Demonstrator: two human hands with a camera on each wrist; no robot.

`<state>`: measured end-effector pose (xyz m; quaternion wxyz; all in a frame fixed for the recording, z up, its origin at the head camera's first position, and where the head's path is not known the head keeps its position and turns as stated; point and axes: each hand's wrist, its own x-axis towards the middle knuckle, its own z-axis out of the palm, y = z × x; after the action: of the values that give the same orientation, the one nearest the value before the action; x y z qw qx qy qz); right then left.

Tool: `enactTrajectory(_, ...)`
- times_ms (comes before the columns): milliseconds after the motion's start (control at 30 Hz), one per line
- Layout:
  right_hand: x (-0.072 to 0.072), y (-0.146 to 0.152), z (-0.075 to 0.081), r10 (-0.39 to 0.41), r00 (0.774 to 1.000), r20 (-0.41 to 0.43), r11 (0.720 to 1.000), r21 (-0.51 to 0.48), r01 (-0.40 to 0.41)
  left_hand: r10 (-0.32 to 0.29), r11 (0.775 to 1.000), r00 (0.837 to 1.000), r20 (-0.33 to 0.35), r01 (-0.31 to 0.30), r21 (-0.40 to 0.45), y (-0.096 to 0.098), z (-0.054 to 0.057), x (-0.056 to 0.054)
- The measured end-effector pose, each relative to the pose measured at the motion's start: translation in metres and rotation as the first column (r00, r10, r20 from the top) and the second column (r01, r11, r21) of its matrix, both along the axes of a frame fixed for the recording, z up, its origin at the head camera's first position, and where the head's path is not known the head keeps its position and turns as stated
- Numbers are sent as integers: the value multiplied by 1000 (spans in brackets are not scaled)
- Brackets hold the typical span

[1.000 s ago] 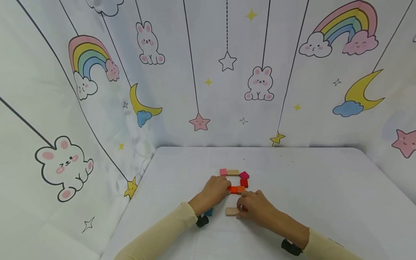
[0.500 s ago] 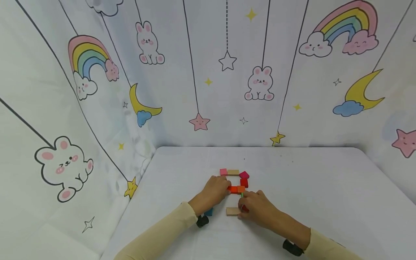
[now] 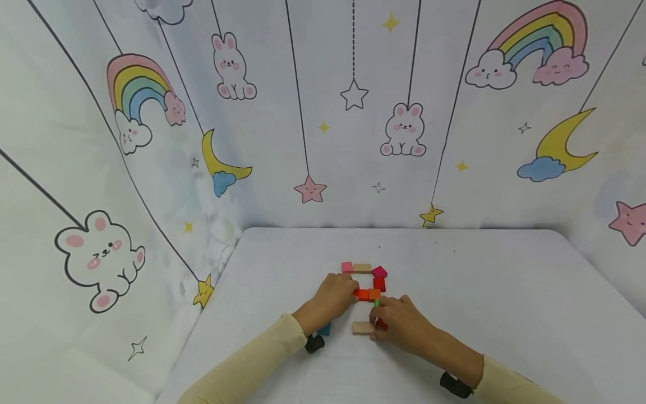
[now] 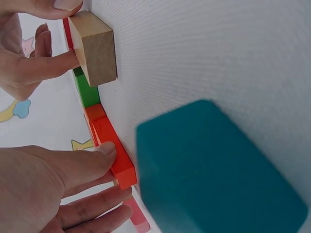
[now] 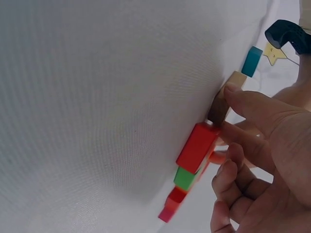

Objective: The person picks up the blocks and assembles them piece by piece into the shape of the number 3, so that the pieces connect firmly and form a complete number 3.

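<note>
My left hand [image 3: 333,296] holds a red-orange block [image 4: 114,153] between thumb and fingers. That block lies end to end with an orange block [image 3: 374,294] on the white table. My right hand [image 3: 404,324] pinches a plain wooden block [image 3: 361,328], its thumb on the near side and its index finger on the far side. A red block [image 5: 198,147] adjoins the wooden block's right end, partly covered by the right hand in the head view. Between the red and orange blocks sits a green block [image 4: 87,90].
Farther back lie a pink block [image 3: 347,267], another wooden block [image 3: 361,269], a crimson five-sided block [image 3: 379,272] and a red block [image 3: 379,285]. A teal block [image 4: 214,170] lies close beneath the left wrist. A printed curtain [image 3: 282,207] hangs behind the white table [image 3: 484,292].
My right hand has slid slightly to the right with the wooden block. The green block now shows beside its fingers. My left hand stays in place on the red-orange block.
</note>
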<state>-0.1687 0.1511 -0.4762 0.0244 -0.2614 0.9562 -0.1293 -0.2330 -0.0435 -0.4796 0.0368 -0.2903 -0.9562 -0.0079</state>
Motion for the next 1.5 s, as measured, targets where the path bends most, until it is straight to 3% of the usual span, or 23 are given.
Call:
enactTrajectory(1167,1,-1,3,-29,999,-25,1000,6,29,-1,1000,1000,17,1,1,0,2,0)
enactTrajectory(1500,8,-17,8,14,999,-49,997,-73,-18,-9,1000,998,54,10,-17,0,3,-7)
